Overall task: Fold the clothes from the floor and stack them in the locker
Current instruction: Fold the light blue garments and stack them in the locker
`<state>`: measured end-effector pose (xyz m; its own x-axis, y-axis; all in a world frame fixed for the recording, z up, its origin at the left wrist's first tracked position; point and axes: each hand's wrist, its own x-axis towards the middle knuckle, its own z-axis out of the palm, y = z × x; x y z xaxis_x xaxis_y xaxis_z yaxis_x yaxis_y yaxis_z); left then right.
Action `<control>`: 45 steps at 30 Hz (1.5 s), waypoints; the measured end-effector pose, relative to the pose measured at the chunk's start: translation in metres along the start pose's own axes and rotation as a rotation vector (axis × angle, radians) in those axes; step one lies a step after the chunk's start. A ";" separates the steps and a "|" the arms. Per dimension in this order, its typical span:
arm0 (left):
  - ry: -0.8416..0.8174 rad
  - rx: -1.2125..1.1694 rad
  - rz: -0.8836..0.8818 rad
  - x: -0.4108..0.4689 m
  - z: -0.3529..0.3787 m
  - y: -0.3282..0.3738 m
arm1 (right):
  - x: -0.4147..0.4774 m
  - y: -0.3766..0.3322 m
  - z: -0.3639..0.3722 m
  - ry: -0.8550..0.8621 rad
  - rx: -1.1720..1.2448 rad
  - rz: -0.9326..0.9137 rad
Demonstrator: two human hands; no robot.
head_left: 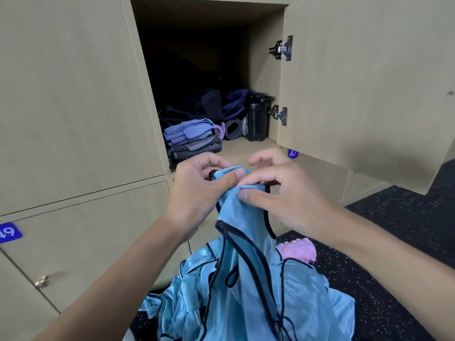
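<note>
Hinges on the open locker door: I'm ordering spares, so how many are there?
2: upper hinge high on the door, lower hinge beside the black bottle. None appears hidden.

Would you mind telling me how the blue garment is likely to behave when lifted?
The blue garment is probably very floppy: it hangs in loose folds from where the left hand and right hand pinch it. Its sheen suggests slick fabric that may slip out of folds. It looks thin, so likely light.

Folded stack (pixel 194 141) left of bottle (pixel 257 119)
</note>
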<state>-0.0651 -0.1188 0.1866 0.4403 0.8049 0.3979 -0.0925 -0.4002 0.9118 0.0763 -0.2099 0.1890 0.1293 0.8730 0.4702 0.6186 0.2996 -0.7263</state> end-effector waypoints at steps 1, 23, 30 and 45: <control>-0.013 -0.014 0.009 -0.001 0.001 0.002 | 0.001 0.001 0.001 0.024 -0.016 0.015; -0.026 0.160 0.440 0.042 -0.002 0.061 | 0.052 -0.045 -0.051 0.385 -0.098 -0.124; -0.064 0.151 0.188 0.043 -0.005 0.047 | 0.053 -0.035 -0.040 0.342 -0.140 -0.093; -0.013 -0.087 0.164 0.034 -0.012 0.055 | 0.047 -0.023 -0.062 0.109 -0.006 -0.093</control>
<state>-0.0655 -0.1082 0.2516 0.4240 0.7260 0.5414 -0.2412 -0.4857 0.8402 0.1161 -0.1999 0.2589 0.1538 0.7945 0.5874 0.6365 0.3751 -0.6739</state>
